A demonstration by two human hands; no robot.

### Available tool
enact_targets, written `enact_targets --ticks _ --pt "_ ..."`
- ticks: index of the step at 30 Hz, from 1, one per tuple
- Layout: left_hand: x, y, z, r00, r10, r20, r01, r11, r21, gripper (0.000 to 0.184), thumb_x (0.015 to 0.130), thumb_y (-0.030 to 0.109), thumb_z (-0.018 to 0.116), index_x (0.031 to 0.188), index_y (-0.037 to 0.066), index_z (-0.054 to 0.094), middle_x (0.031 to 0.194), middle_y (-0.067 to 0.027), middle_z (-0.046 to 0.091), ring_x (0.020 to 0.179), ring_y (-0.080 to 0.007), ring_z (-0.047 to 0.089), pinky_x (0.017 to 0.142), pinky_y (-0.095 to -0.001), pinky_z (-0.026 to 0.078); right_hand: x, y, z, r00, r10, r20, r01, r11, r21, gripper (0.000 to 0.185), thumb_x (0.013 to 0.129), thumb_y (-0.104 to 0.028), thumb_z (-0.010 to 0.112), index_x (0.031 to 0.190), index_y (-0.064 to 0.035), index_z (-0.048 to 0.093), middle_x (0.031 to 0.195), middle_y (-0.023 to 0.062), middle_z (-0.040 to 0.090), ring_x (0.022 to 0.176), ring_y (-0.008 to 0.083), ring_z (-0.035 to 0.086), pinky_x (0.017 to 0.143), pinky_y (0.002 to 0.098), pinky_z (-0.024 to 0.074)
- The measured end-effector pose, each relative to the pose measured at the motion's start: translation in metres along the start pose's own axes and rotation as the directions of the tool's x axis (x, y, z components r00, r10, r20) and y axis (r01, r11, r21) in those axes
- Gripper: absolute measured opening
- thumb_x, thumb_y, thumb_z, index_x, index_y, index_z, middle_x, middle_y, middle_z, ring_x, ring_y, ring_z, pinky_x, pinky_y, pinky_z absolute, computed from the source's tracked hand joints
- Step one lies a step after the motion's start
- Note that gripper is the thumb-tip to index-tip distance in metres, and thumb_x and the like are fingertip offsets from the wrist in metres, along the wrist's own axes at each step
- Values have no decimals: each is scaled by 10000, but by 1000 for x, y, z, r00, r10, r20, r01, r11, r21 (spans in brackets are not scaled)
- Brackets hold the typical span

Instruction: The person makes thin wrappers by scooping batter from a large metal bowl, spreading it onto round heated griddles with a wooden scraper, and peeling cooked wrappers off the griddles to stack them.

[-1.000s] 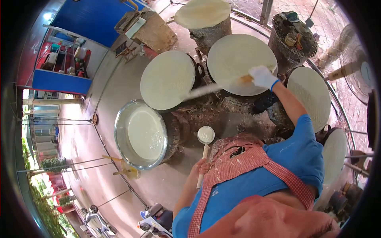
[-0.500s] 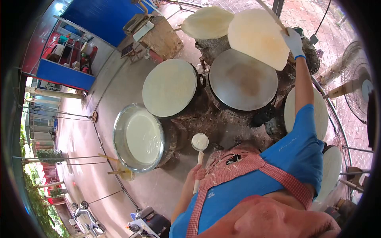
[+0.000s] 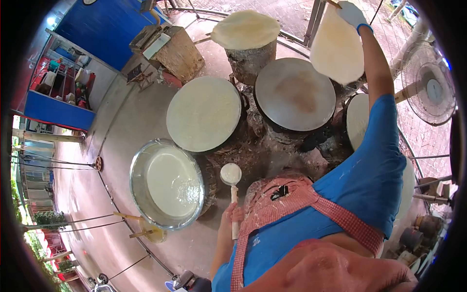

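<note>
My left hand [image 3: 234,214] is closed round the wooden handle of a ladle [image 3: 230,174], whose bowl holds white batter. My gloved right hand [image 3: 351,13] is raised at the upper right, its fingers closed on a wooden stick [image 3: 332,4]. A large thin pancake [image 3: 337,48] hangs below that hand. Left of the pancake is a bare round griddle [image 3: 295,95] with a brown patch in its middle. Another griddle is covered by a pale batter sheet [image 3: 204,114]. A metal basin [image 3: 134,177] of white batter [image 3: 172,182] stands to the left of the ladle.
A pancake [image 3: 246,29] lies on a drum [image 3: 251,61] at the back. More pale-covered griddles, one of them [image 3: 358,119] under my right arm, stand at the right, near a fan [image 3: 433,90]. A wooden box [image 3: 180,53] stands at the upper left.
The pancake was on the middle griddle, then came off it. It has now swung up and right with my right hand, leaving the griddle bare. My left hand still holds the ladle.
</note>
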State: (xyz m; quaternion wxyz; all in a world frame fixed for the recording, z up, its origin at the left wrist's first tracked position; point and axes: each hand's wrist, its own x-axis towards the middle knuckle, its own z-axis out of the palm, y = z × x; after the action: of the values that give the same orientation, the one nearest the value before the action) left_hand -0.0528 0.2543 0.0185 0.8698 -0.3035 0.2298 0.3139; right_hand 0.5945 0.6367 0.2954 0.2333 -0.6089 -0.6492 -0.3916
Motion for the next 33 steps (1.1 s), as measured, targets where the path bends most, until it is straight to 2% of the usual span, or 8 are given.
enact_targets --ticks 3,14,18,20,25,27,28,33 --pt "-5 10 -1 1000 -6 7 6 999 -43 215 899 154 419 1082 154 531 562 -16 343 413 -65 312 317 -165 277 31 -15 22 789 157 594 -175 984 -28 254 760 -224 482 920 -49 573 924 198 602 847 343 587 719 427 457" --pt "22 5 -3 982 147 119 -126 977 -172 192 897 140 424 1050 87 528 570 -3 339 425 -53 309 314 -158 266 167 -133 95 795 -185 578 144 983 117 180 588 -179 528 522 -30 603 566 195 576 486 323 560 497 406 455" --pt "25 -15 35 902 416 -116 -413 909 46 185 893 126 438 1052 74 516 572 9 334 426 -42 301 314 -157 262 148 -89 136 808 171 563 -512 676 530 232 633 -253 568 649 -26 612 602 166 591 527 236 596 488 373 459" --pt "32 -16 36 869 471 -152 -465 882 76 180 891 122 443 1048 71 513 564 16 329 420 -40 295 311 -158 259 115 -74 202 670 354 652 -738 222 637 225 711 -271 593 726 -46 600 537 72 550 477 132 553 417 305 414" --pt "31 -32 66 910 412 -43 -410 882 -232 158 890 116 438 1010 54 519 540 29 315 401 -42 281 304 -161 252 13 -128 288 883 279 378 -381 895 230 214 780 -255 480 705 -106 614 627 148 595 610 278 598 557 400 453" --pt "32 -34 54 953 301 18 -263 858 -442 152 893 115 425 978 48 532 533 30 310 390 -48 276 301 -167 252 -15 -161 335 352 588 729 -829 -166 534 257 754 -265 558 642 -34 570 543 94 546 492 193 544 432 337 408" --pt "33 -38 57 949 316 7 -281 852 -441 152 893 115 425 978 48 532 533 30 310 390 -48 276 301 -167 252 -22 -184 342 91 661 745 -597 -563 572 243 748 -227 579 668 3 560 526 77 522 464 178 520 405 311 394" --pt "37 -52 71 942 304 140 -240 905 -351 227 896 150 441 1081 57 534 528 23 299 389 -47 282 296 -175 259 -63 -214 387 -139 697 703 -566 -639 522 241 739 -166 547 759 72 572 708 139 591 637 227 597 489 342 459"
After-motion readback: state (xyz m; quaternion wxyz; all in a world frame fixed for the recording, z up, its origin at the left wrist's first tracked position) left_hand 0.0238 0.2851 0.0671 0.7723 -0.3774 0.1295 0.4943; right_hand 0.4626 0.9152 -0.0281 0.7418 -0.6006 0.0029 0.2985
